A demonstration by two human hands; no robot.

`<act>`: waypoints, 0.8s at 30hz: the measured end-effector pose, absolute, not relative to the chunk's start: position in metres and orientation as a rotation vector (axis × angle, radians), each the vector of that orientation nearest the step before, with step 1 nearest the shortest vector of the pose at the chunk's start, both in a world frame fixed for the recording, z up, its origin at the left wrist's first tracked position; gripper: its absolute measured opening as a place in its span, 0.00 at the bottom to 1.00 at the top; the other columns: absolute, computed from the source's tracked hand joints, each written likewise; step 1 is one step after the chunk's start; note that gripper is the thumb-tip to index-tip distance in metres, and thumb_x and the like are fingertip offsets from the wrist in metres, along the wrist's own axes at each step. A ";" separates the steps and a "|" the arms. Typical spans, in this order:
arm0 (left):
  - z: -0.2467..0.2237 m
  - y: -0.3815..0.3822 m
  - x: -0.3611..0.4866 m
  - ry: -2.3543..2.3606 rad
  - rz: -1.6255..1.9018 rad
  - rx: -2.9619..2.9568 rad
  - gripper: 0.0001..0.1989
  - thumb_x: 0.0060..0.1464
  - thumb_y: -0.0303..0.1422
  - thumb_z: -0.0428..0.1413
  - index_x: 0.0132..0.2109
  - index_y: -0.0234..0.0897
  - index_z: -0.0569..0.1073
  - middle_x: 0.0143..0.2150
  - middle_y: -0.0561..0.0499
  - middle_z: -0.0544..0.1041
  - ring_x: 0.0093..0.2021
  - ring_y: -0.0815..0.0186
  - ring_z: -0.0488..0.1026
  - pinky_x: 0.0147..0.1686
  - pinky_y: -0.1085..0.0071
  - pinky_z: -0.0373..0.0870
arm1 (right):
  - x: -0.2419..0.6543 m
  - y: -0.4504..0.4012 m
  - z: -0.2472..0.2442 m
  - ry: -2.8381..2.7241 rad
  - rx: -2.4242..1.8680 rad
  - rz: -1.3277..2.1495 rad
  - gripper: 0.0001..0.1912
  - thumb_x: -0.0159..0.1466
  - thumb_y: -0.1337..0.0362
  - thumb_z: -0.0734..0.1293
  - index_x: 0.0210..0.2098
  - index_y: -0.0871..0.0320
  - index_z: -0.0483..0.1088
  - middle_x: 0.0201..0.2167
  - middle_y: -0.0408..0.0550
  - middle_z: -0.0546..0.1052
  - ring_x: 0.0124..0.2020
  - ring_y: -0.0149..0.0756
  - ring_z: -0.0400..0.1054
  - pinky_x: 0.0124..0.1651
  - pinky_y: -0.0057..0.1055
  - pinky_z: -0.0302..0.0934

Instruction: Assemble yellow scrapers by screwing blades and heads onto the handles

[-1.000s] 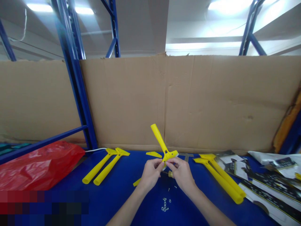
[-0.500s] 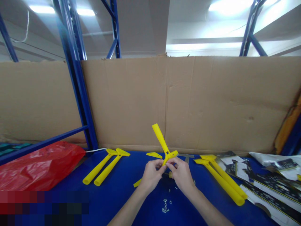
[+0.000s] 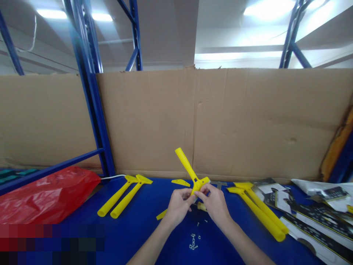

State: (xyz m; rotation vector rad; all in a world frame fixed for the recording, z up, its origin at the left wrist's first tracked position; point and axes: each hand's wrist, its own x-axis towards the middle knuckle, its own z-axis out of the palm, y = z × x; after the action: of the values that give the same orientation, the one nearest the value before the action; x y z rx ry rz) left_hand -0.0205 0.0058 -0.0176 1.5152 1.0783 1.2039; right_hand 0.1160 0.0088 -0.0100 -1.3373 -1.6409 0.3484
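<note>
My left hand (image 3: 179,206) is closed on the left side of the head of a yellow scraper handle (image 3: 186,164). My right hand (image 3: 215,200) pinches the same head from the right, its thumb near the middle. The tubular grip points up and to the left, away from me. Whether a small part sits between the fingertips is hidden. Under the hands, a pale yellowish tool handle (image 3: 202,207) lies partly covered. Nearby are a flat yellow plate (image 3: 180,182) and another yellow piece (image 3: 161,214) beside my left wrist. Small screws and nuts (image 3: 193,242) lie scattered in front.
Two yellow handles (image 3: 125,198) lie at left on the blue table (image 3: 116,243), and two more (image 3: 261,213) at right. Flat metal blades (image 3: 220,184) lie behind my right hand. Black-and-white packaging (image 3: 317,224) covers the right side; a red bag (image 3: 52,195) is at left. Cardboard (image 3: 154,121) stands behind.
The held handle has tilted slightly further left. My right fingers have shifted a little on its head, and more of the pale tool handle beneath shows.
</note>
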 end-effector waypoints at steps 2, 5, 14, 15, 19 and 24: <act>-0.018 0.007 -0.020 1.086 1.214 1.474 0.17 0.41 0.43 0.60 0.31 0.30 0.78 0.25 0.49 0.74 0.23 0.70 0.66 0.17 0.78 0.61 | 0.117 0.008 -0.009 -1.684 -1.340 0.327 0.08 0.54 0.60 0.66 0.21 0.55 0.69 0.22 0.43 0.77 0.25 0.37 0.70 0.28 0.29 0.60; -0.019 0.010 -0.022 1.116 1.240 1.427 0.16 0.39 0.40 0.60 0.30 0.30 0.78 0.24 0.49 0.74 0.22 0.71 0.65 0.15 0.78 0.60 | 0.123 0.005 -0.009 -1.777 -1.315 0.268 0.09 0.58 0.59 0.64 0.26 0.55 0.72 0.25 0.45 0.78 0.25 0.36 0.70 0.29 0.29 0.60; -0.025 0.020 -0.035 1.211 1.318 1.385 0.13 0.41 0.37 0.58 0.31 0.30 0.78 0.24 0.49 0.75 0.22 0.71 0.67 0.15 0.79 0.60 | 0.160 -0.021 -0.017 -2.182 -1.345 -0.137 0.11 0.56 0.67 0.66 0.39 0.55 0.73 0.38 0.51 0.77 0.42 0.47 0.69 0.43 0.41 0.64; -0.026 0.020 -0.036 1.220 1.329 1.377 0.13 0.41 0.37 0.58 0.32 0.30 0.78 0.24 0.49 0.75 0.22 0.71 0.67 0.15 0.79 0.61 | 0.163 -0.021 -0.019 -2.202 -1.377 -0.155 0.14 0.54 0.69 0.67 0.41 0.54 0.73 0.40 0.51 0.76 0.43 0.48 0.68 0.43 0.43 0.63; -0.026 0.021 -0.038 1.240 1.347 1.355 0.14 0.41 0.36 0.58 0.32 0.29 0.79 0.24 0.49 0.75 0.22 0.71 0.67 0.15 0.79 0.61 | 0.180 -0.016 -0.028 -2.194 -1.451 -0.154 0.18 0.54 0.72 0.64 0.44 0.54 0.73 0.40 0.53 0.78 0.42 0.48 0.70 0.41 0.41 0.65; -0.025 0.020 -0.037 1.240 1.356 1.357 0.12 0.41 0.35 0.58 0.31 0.29 0.79 0.23 0.50 0.74 0.21 0.72 0.67 0.14 0.80 0.60 | 0.197 -0.008 -0.030 -2.120 -1.440 -0.029 0.18 0.54 0.70 0.64 0.44 0.54 0.72 0.40 0.52 0.78 0.42 0.46 0.73 0.44 0.39 0.66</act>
State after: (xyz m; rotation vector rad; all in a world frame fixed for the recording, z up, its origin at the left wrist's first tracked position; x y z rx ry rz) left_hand -0.0365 0.0205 -0.0255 1.3573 1.2395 1.3557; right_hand 0.1971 -0.0084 -0.0304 -1.4401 -2.1204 -0.0292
